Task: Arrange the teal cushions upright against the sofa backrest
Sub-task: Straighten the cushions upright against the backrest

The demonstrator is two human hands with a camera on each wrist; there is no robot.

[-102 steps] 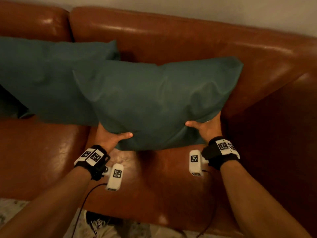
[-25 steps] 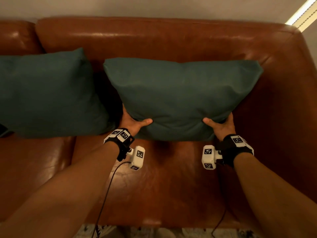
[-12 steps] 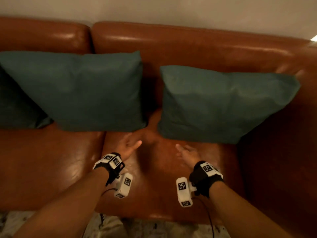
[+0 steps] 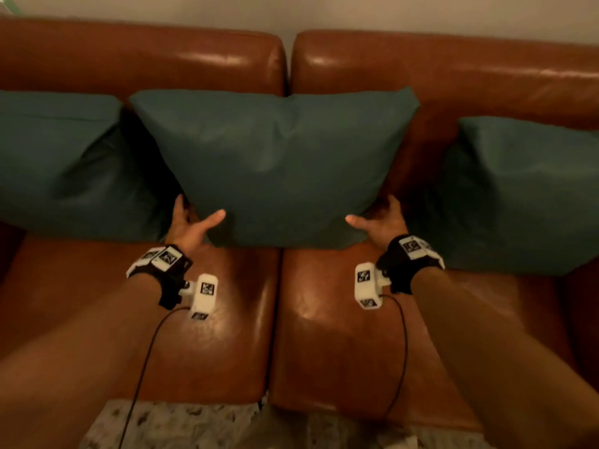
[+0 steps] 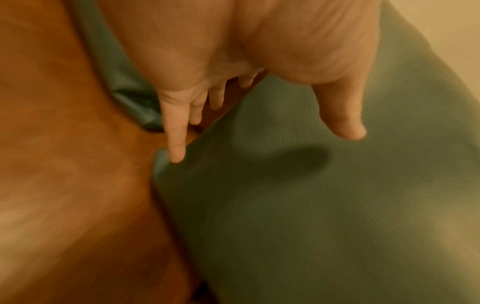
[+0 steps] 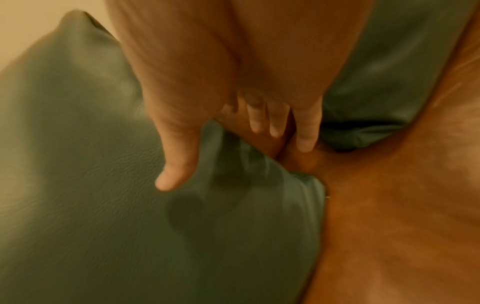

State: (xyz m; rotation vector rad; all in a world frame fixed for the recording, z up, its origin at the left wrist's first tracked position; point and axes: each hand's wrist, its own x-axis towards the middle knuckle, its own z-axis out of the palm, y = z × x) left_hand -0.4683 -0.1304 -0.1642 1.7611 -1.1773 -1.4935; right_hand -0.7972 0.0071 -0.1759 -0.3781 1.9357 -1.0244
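Middle cushion (image 4: 275, 163): long axis 9–3 o'clock, between my hands; left hand (image 4: 188, 226) & right hand (image 4: 381, 222) spread, bracketing lower corners, no pinch; equally near.

You are looking at three cushions in one plain dark teal: the middle cushion (image 4: 275, 163), the left cushion (image 4: 61, 163) and the right cushion (image 4: 525, 196). Under them the sofa (image 4: 334, 335) is showing a glossy reddish-brown leather with pale highlights. Your wrist straps (image 4: 406, 264) are showing black, carrying white blocks (image 4: 204, 294) printed with black-and-white square marker patterns, and black cables (image 4: 142, 371) are trailing from them. The wall (image 4: 324, 11) is looking off-white, and the rug (image 4: 201, 426) is showing a mottled grey-and-cream speckle.
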